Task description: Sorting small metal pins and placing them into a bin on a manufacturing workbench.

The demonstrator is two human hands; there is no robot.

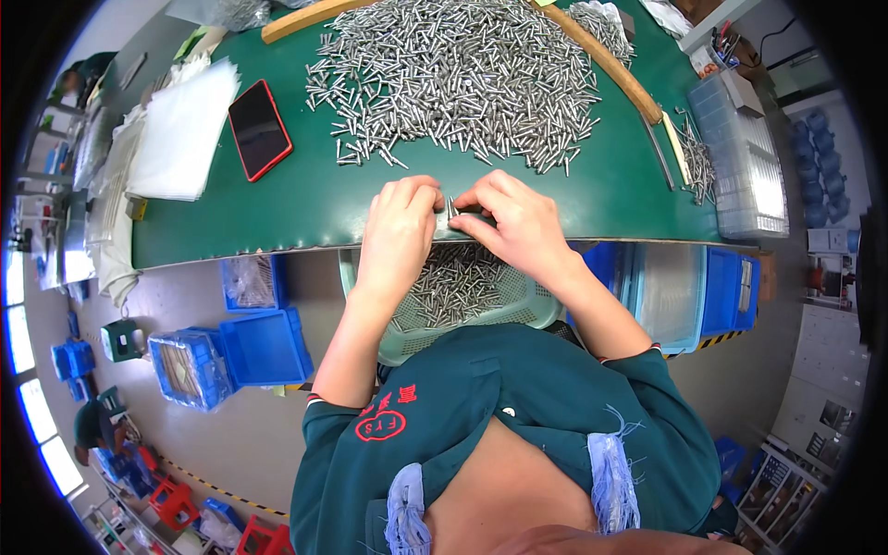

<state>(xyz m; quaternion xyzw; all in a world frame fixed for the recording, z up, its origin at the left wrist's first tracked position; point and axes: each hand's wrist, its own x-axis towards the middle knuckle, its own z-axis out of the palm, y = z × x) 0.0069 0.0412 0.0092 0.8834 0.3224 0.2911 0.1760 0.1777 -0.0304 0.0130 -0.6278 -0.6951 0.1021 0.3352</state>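
A wide heap of small silver, screw-like metal parts lies on the green table. Just in front of it, at the table's near edge, my two hands are close together. Between thumb and fingers, my right hand pinches small metal parts, which point upward. My left hand is closed beside them, its fingertips curled out of sight, so whatever it may hold is hidden. Below the edge, under my hands, a pale green basket contains many more of these parts.
Wooden strips border the heap. Left of it lie a red-edged phone and clear plastic sheets. Clear plastic boxes stand at the right edge. Blue bins sit on the floor; another person is far off at lower left.
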